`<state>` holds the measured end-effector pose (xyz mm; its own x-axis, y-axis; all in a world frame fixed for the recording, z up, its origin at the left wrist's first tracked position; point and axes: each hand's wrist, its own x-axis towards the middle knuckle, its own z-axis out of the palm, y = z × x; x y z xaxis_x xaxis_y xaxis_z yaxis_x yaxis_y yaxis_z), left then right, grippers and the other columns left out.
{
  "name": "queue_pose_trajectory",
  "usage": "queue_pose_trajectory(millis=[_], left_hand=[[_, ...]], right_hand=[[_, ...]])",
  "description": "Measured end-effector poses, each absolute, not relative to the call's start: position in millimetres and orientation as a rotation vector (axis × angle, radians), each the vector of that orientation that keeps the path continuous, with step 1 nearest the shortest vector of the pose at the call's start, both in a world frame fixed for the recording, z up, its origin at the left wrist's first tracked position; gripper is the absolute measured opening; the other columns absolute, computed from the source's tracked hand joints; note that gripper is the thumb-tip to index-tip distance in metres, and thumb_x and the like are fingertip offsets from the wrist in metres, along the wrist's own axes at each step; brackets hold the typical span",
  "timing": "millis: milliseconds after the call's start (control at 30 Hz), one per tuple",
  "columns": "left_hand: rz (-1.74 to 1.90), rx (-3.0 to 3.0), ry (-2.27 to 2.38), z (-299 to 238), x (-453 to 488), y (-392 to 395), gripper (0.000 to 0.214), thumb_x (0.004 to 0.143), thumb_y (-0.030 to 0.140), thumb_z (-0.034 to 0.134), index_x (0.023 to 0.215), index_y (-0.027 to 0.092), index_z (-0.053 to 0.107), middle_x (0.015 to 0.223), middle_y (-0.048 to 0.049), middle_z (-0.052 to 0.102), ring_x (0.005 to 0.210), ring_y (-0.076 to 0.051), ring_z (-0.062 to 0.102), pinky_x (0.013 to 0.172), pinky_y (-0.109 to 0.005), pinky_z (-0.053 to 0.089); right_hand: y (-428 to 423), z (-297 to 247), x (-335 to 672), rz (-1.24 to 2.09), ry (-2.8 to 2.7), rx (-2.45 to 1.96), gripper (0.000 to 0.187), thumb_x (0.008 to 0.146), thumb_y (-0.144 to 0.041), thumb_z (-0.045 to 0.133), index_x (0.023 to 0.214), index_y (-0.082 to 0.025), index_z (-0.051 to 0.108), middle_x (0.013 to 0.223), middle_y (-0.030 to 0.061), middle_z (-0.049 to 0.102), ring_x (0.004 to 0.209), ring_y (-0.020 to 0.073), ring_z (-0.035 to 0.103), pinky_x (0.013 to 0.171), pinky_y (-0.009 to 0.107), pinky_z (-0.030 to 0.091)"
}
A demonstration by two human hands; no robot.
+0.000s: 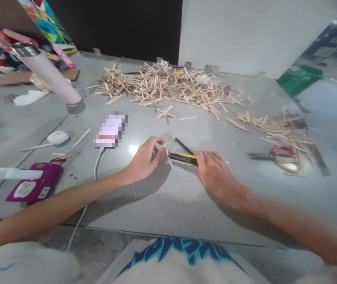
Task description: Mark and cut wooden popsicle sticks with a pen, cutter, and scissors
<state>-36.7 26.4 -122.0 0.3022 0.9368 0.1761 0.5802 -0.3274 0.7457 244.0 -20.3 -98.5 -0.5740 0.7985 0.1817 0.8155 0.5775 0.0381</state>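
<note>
My left hand (146, 157) pinches a small wooden stick (168, 157) against the grey table (162, 205), fingers closed round its upper end. My right hand (214, 171) is wrapped round a yellow and black utility knife (183, 157), whose tip meets the stick. A dark pencil (183, 145) lies just behind the knife. A large heap of cut wooden sticks (168, 85) spreads across the far middle of the table.
Red-handled scissors (273, 156) and more sticks (274, 126) lie at right. A phone (110, 130) with a white cable, a white earbud case (57, 137), a magenta power strip (34, 187) and a pink cylinder bottle (48, 73) stand at left. Colourful clutter fills the far left corner.
</note>
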Motion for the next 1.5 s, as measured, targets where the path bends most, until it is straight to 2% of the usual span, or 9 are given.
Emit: queue_pose_trajectory(millis=[100,267,467,633,933,1067,1167,1333,1500], left_hand=[[0.756,1.716,1.279,-113.0,-34.4,27.1,0.046,0.108,0.057,0.060,0.133,0.019,0.063,0.103,-0.0082,0.079,0.066,-0.017,0.069,0.062,-0.028,0.052],[0.577,1.839,1.183,-104.9,-31.2,28.0,0.038,0.107,0.046,0.058,0.087,0.019,0.076,0.062,0.0005,0.068,0.053,-0.013,0.057,0.053,-0.024,0.037],[0.469,1.800,1.190,-103.4,-31.5,23.9,0.040,0.104,0.040,0.060,0.069,0.020,0.067,0.061,-0.0010,0.071,0.045,-0.012,0.060,0.050,-0.023,0.042],[0.478,1.660,1.132,-102.5,-31.1,25.1,0.036,0.101,0.039,0.066,0.072,0.019,0.070,0.063,-0.0034,0.075,0.046,-0.013,0.065,0.051,-0.022,0.048],[0.639,1.592,1.131,-114.8,-29.5,17.8,0.036,0.104,0.041,0.067,0.075,0.019,0.068,0.061,-0.0005,0.068,0.048,-0.011,0.059,0.049,-0.022,0.043],[0.820,1.535,0.974,-119.7,-25.4,14.6,0.028,0.105,0.046,0.072,0.121,0.024,0.068,0.096,-0.0042,0.077,0.081,-0.016,0.075,0.069,-0.026,0.057],[0.904,1.423,0.788,-124.3,-16.2,9.5,0.071,0.090,0.037,0.090,0.146,0.034,0.046,0.126,-0.0060,0.073,0.107,-0.022,0.080,0.089,-0.035,0.064],[0.868,1.278,0.816,-127.4,-8.1,3.0,0.061,0.090,0.033,0.087,0.130,0.034,0.042,0.092,0.0084,0.069,0.074,-0.017,0.081,0.068,-0.030,0.063],[0.771,1.317,0.788,-133.6,-14.4,6.7,0.049,0.097,0.032,0.082,0.107,0.031,0.034,0.082,0.0083,0.074,0.067,-0.018,0.079,0.057,-0.027,0.059]], right_hand=[[-27.6,-93.4,252.1,-0.225,-2.666,-1.338,0.032,0.101,0.001,0.060,0.129,-0.013,0.064,0.113,0.0155,0.075,0.101,0.0304,0.070,0.096,0.041,0.048],[-36.2,-83.7,255.7,-0.391,-2.735,-1.250,0.048,0.103,0.001,0.053,0.150,-0.009,0.059,0.117,0.0186,0.075,0.108,0.0329,0.068,0.100,0.045,0.048],[-44.4,-76.3,252.5,-0.518,-2.790,-1.230,0.050,0.102,0.002,0.050,0.148,-0.009,0.065,0.111,0.0180,0.075,0.104,0.0339,0.066,0.099,0.047,0.050],[-47.6,-75.2,255.8,-0.511,-2.782,-1.233,0.051,0.102,0.001,0.050,0.148,-0.015,0.068,0.111,0.0167,0.076,0.104,0.0336,0.066,0.099,0.046,0.050],[-52.8,-72.4,259.4,-0.559,-2.718,-1.234,0.048,0.103,0.000,0.046,0.145,-0.008,0.067,0.107,0.0170,0.074,0.097,0.0327,0.066,0.095,0.046,0.050],[-50.5,-74.2,262.7,-0.330,-2.583,-1.293,0.039,0.109,-0.011,0.054,0.147,-0.013,0.064,0.110,0.0164,0.074,0.101,0.0331,0.068,0.093,0.046,0.051],[-46.4,-79.3,261.2,-0.156,-2.508,-1.314,0.034,0.111,-0.015,0.057,0.144,-0.016,0.064,0.112,0.0152,0.076,0.099,0.0318,0.071,0.091,0.044,0.053],[-36.7,-82.7,258.7,0.032,-2.489,-1.312,0.031,0.110,-0.014,0.056,0.139,-0.019,0.066,0.116,0.0132,0.079,0.102,0.0308,0.073,0.093,0.043,0.054],[-26.3,-72.8,263.0,0.178,-2.515,-1.304,0.024,0.111,-0.018,0.059,0.134,-0.018,0.068,0.116,0.0127,0.079,0.105,0.0307,0.073,0.096,0.044,0.052]])
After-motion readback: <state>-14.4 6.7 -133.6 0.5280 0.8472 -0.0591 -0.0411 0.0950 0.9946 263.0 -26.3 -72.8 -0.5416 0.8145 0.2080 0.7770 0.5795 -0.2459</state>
